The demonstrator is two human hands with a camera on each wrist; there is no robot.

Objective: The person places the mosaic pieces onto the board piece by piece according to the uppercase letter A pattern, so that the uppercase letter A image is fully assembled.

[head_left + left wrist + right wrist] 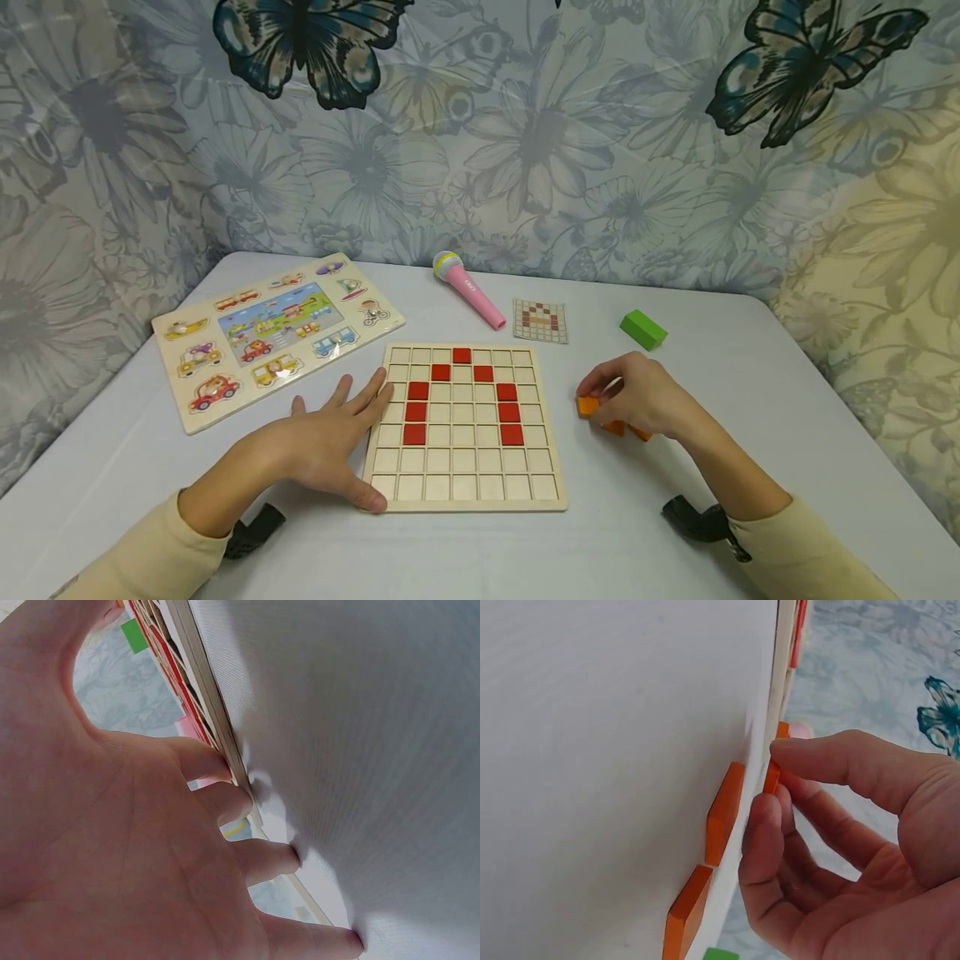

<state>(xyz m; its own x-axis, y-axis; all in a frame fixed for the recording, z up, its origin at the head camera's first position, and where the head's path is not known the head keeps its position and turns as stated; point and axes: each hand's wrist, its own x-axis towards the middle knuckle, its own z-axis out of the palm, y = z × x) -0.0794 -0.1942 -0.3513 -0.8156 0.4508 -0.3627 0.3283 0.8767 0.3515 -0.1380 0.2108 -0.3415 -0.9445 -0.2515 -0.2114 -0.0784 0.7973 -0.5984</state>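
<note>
My left hand (322,442) is spread along the left side of a wooden grid board (465,462). Its thumb touches the near left corner and its straight fingers lie by the edge. Red square tiles (508,412) fill some cells in a peaked shape with two side columns. To the right of the board, my right hand (637,396) pinches an orange tile (772,778) between thumb and fingers. Two more orange tiles (725,814) lie on the table just beside that hand, partly hidden by it in the head view.
A small pattern card (541,322) lies behind the board, with a pink toy microphone (476,296) to its left. At the back right sits a green block (643,329). A vehicle picture puzzle (180,346) occupies the left side. Patterned cloth backs the white table (750,358).
</note>
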